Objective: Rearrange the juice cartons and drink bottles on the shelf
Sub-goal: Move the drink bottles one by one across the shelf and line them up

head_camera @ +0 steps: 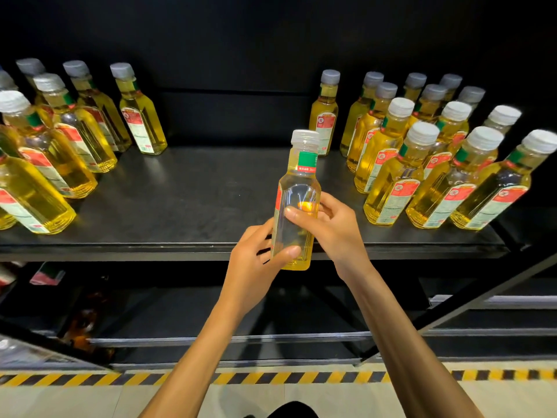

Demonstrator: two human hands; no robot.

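**Held bottle over shelf edge: drop risk**

Black shelf (193, 188) background. My left hand (256, 254) and right hand (328, 227) both close around one yellow drink bottle (297, 188), upright over the front edge. Smooth sides could slip; careless placement may topple the right-hand bottle rows (422, 164).

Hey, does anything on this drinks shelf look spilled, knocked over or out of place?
Nothing spilled or toppled. The only oddity: one bottle is off the shelf, held by the left hand and right hand, above a wide central gap between groups.
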